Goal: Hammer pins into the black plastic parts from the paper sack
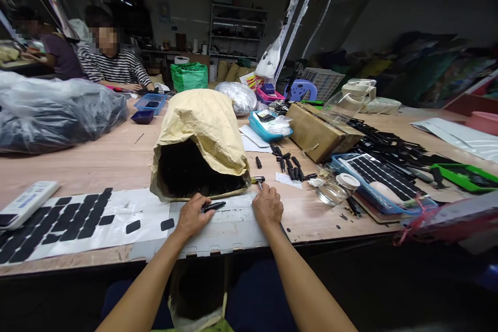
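My left hand rests on a pale sheet at the table's near edge, fingers closed on a small black stick-shaped part. My right hand lies a little to the right, fingers curled round a thin tool with a yellowish tip; how it is gripped is partly hidden. Just beyond both hands a tan paper sack lies on its side, its dark mouth open toward me and full of black parts.
Black pads on white backing and a white remote-like device lie to the left. Loose black parts, a cardboard box, blue trays, a glass jar and solar panels crowd the right. Two people sit far left behind a plastic-wrapped bundle.
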Demonstrator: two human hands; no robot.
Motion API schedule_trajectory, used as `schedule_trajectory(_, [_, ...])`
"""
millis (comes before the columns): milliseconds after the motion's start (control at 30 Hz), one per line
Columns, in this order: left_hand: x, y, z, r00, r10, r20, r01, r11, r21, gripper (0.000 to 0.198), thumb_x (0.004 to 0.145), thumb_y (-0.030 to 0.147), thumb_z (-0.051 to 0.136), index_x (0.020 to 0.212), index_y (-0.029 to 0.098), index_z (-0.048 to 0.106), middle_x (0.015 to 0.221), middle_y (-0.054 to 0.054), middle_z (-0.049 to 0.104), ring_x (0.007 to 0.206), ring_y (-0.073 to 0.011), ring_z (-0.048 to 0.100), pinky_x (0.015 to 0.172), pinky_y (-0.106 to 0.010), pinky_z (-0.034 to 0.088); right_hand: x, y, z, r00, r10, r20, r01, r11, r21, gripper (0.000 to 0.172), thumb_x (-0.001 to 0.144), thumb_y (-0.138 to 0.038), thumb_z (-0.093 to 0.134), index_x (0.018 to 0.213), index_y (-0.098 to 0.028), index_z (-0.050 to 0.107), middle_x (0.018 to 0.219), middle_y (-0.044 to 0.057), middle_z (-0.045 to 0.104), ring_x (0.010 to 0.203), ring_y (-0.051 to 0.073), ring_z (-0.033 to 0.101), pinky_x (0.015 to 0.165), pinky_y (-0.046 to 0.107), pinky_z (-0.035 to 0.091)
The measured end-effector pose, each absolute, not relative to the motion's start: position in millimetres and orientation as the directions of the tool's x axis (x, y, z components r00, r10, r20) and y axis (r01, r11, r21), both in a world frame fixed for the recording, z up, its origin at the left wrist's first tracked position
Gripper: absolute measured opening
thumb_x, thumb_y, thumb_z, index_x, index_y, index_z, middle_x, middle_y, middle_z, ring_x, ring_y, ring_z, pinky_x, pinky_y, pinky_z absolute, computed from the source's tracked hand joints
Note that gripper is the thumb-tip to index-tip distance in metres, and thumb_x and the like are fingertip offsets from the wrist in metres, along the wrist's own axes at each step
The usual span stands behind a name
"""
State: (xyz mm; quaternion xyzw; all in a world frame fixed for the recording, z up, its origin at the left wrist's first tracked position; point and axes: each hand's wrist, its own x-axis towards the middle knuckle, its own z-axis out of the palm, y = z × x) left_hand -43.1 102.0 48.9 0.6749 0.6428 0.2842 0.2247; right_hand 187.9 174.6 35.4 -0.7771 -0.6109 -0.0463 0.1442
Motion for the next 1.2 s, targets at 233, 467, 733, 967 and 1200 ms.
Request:
schedule_trajectory(233, [-44.0, 104.0, 49.2, -0.011, 0.998, 0.058, 0.693, -0.034, 0.72, 0.016, 0.08, 0.029, 0.063, 0.094, 0.024, 0.069, 0.093, 0.002, 0.063, 0.08, -0.0139, 0.059, 0.074, -0.026, 0.043, 194.0, 141.0, 56.8, 0.341, 0.928, 0.151, 0.831, -0.223, -0.51, 0.043, 0.091, -0.021, 0.039, 0.132, -0.024, 0.054, 0.112, 0.008, 0.06, 0.099, 0.021, 0.057, 0.079, 0.031, 0.043])
schedule_trajectory(467, [-42.0, 105.6, 51.1, -0.04, 0.999, 0.019, 0.694, 0.014, 0.72, 0.016, 0.079, 0.028, 0.065, 0.094, 0.026, 0.07, 0.091, 0.003, 0.062, 0.08, -0.0133, 0.058, 0.073, -0.025, 0.041, 157.7, 83.6, 62.7, -0.038, 0.982, 0.185, 0.517, 0.178, -0.837, 0.042, 0.091, -0.034, 0.042, 0.126, -0.018, 0.06, 0.114, 0.01, 0.065, 0.097, 0.02, 0.06, 0.089, 0.034, 0.049])
schedule_trajectory(733, [-40.5, 105.4, 48.4, -0.059, 0.998, 0.022, 0.697, 0.025, 0.716, 0.016, 0.078, 0.028, 0.066, 0.093, 0.026, 0.071, 0.091, 0.003, 0.062, 0.08, -0.0125, 0.058, 0.07, -0.024, 0.04, 137.7, 76.5, 54.3, -0.107, 0.979, 0.176, 0.493, 0.205, -0.845, 0.039, 0.089, -0.03, 0.044, 0.121, -0.019, 0.064, 0.112, 0.009, 0.068, 0.099, 0.02, 0.063, 0.091, 0.036, 0.051])
schedule_trajectory(967, [-41.0, 104.6, 47.0, -0.041, 0.998, 0.048, 0.696, -0.006, 0.718, 0.014, 0.08, 0.026, 0.065, 0.093, 0.027, 0.071, 0.09, 0.003, 0.061, 0.082, -0.0124, 0.058, 0.069, -0.024, 0.039, 124.7, 73.9, 63.1, -0.16, 0.965, 0.209, 0.459, 0.26, -0.85, 0.039, 0.089, -0.028, 0.045, 0.123, -0.02, 0.063, 0.113, 0.008, 0.068, 0.099, 0.018, 0.063, 0.092, 0.033, 0.05])
schedule_trajectory(1200, [-39.8, 104.2, 47.9, -0.061, 0.997, 0.049, 0.689, 0.007, 0.725, 0.015, 0.077, 0.024, 0.067, 0.092, 0.026, 0.07, 0.093, 0.003, 0.064, 0.083, -0.0134, 0.059, 0.072, -0.024, 0.041, 137.8, 78.0, 56.2, -0.085, 0.988, 0.131, 0.458, 0.156, -0.875, 0.041, 0.088, -0.038, 0.047, 0.121, -0.02, 0.065, 0.105, 0.008, 0.069, 0.086, 0.019, 0.062, 0.079, 0.031, 0.051])
